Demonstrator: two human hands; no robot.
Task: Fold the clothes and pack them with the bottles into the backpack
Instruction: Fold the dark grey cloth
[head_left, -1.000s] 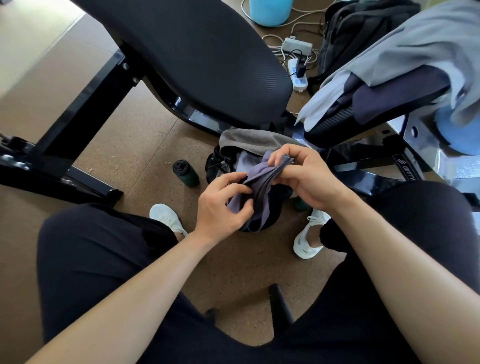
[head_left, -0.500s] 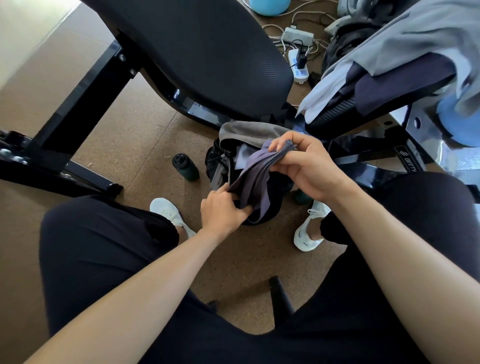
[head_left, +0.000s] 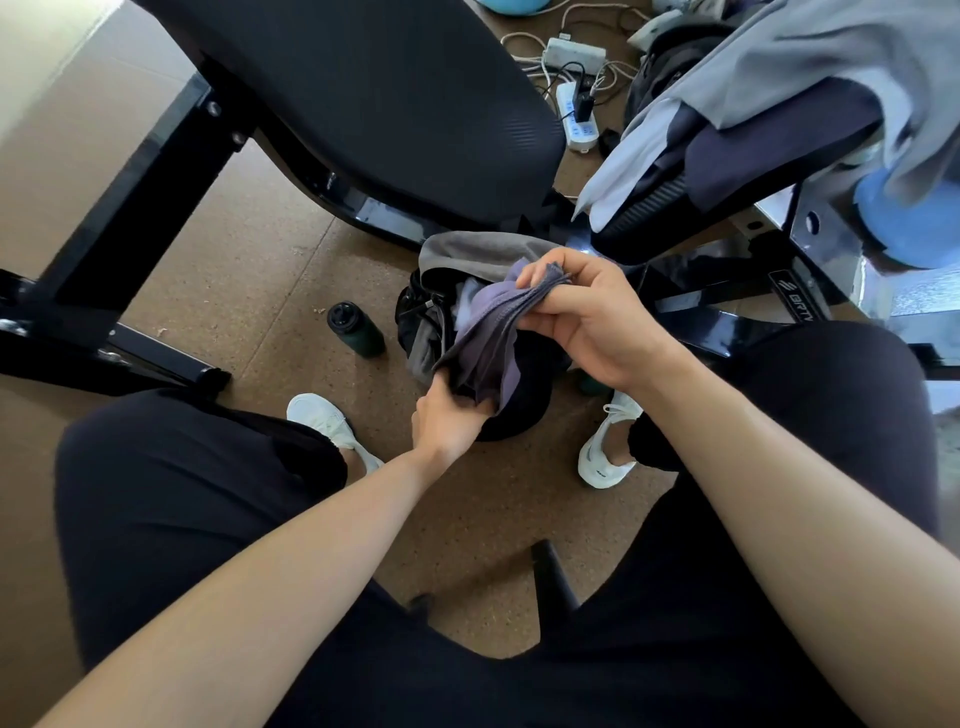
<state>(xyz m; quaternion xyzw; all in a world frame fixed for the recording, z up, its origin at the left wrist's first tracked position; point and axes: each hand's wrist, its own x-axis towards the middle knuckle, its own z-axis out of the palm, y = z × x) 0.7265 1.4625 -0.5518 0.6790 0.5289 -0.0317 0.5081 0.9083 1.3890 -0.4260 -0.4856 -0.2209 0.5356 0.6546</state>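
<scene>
The folded purple garment (head_left: 488, 338), pinched by the right hand (head_left: 602, 327) and gripped below by the left hand (head_left: 447, 415), is held over the floor's backpack (head_left: 410, 317). The bottle (head_left: 356, 330) and the draped clothes (head_left: 810, 62) are judged still unpacked.

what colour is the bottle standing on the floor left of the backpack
Dark green with a black cap; the bottle shows best in the head view, the only one.
</scene>
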